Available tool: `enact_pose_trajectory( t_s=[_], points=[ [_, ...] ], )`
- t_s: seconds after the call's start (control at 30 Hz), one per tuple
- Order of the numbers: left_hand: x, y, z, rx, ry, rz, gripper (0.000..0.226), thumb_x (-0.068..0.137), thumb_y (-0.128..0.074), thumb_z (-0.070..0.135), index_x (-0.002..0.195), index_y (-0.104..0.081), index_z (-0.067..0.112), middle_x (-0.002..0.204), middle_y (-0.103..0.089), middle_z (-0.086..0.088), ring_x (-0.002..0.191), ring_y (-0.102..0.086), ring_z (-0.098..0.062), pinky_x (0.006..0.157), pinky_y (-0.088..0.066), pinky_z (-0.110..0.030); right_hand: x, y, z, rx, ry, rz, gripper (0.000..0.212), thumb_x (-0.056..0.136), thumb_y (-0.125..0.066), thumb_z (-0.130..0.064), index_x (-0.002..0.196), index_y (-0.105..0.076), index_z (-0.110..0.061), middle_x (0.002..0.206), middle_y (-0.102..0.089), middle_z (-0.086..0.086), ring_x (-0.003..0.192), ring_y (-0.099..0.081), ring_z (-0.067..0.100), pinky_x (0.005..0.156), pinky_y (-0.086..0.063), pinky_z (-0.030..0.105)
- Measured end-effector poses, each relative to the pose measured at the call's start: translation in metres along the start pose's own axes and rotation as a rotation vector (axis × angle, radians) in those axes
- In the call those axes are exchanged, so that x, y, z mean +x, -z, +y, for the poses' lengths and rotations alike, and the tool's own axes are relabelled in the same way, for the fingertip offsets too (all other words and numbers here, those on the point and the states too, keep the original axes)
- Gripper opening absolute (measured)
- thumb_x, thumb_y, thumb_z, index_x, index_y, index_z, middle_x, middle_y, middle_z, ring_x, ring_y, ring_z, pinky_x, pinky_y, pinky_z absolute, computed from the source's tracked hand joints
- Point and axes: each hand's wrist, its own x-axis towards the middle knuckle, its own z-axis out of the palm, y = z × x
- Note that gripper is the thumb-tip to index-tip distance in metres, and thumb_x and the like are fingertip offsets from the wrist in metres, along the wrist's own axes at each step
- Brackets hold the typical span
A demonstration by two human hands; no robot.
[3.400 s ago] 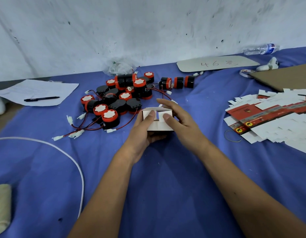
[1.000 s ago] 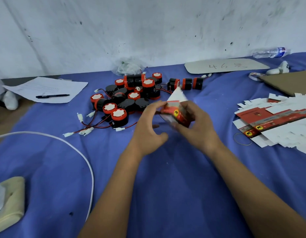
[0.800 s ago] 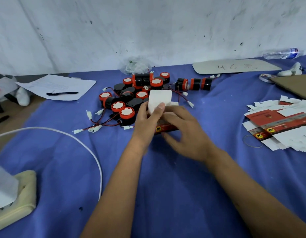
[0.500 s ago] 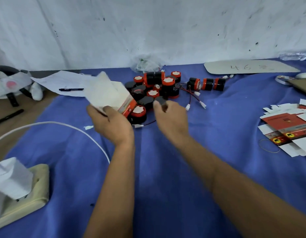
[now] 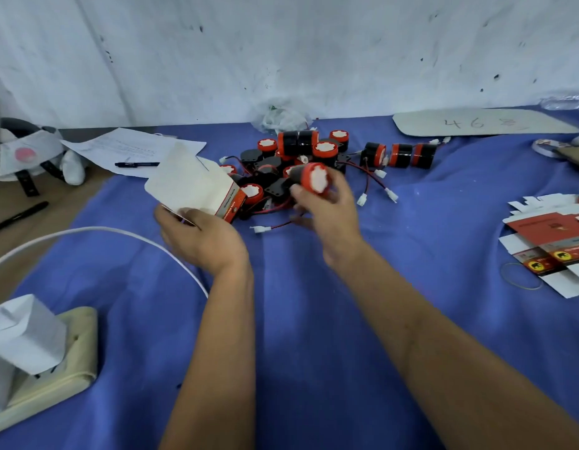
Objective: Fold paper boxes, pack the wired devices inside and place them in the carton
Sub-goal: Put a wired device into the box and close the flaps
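While my left hand (image 5: 204, 237) grips the folded paper box (image 5: 192, 186) by its near bottom edge, my right hand (image 5: 327, 206) pinches one wired device (image 5: 312, 177) lifted just above the pile of devices (image 5: 301, 157), its red-and-black lead trailing down toward the cloth. Neither hand is idle; both are grasping.

Progress, as I judge it: the box looks erected, its open end tilted toward the device on its right. The device is not in yet, the flap is not closed, and I see no carton in view to drop it into. Well over a dozen devices sit loose beyond my right hand, and a stack of flat box blanks (image 5: 554, 245) lies far right of it, so most of the job remains.

Materials: the box is thin white card, matte inside, printed red on the outer face, and it flexes easily. The device is a stubby rigid cylinder with a black body, a red rim and a white scalloped face. Its wires are thin and end in small white plugs, a likely snag. The blue cloth (image 5: 314, 319) under everything is soft and wrinkled.
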Motion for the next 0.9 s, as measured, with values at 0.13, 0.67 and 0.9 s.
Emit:
enact_pose_trajectory(
  t_s=[0.13, 0.67, 0.9],
  points=[
    [-0.020, -0.010, 0.001, -0.036, 0.008, -0.274, 0.022, 0.094, -0.042, 0.001, 0.101, -0.060, 0.012, 0.092, -0.066, 0.008, 0.084, -0.063, -0.002, 0.075, -0.048, -0.017, -0.001, 0.055, -0.036, 0.578, -0.141, -0.065, 0.038, 0.098, -0.047, -0.001, 0.132, -0.049, -0.017, 0.100, -0.065, 0.015, 0.092, -0.067, 0.034, 0.090, -0.056, 0.045],
    [-0.094, -0.012, 0.006, 0.084, 0.110, -1.231, 0.038, 0.099, -0.048, -0.001, 0.118, -0.072, 0.021, 0.114, -0.076, 0.001, 0.108, -0.070, -0.016, 0.097, -0.058, -0.043, -0.029, 0.074, -0.058, -0.951, 0.470, -0.175, 0.057, 0.073, -0.087, -0.025, 0.124, -0.062, -0.019, 0.117, -0.059, -0.008, 0.110, -0.055, 0.011, 0.096, -0.044, 0.022],
    [-0.092, -0.013, 0.010, 0.029, 0.296, -1.284, 0.029, 0.101, -0.048, 0.021, 0.108, -0.075, 0.012, 0.109, -0.076, -0.011, 0.106, -0.070, -0.026, 0.094, -0.057, -0.045, -0.031, 0.079, -0.063, -1.134, 0.398, -0.036, 0.061, 0.070, -0.086, -0.022, 0.125, -0.060, -0.031, 0.119, -0.059, -0.004, 0.108, -0.059, 0.020, 0.090, -0.052, 0.033]
  ],
)
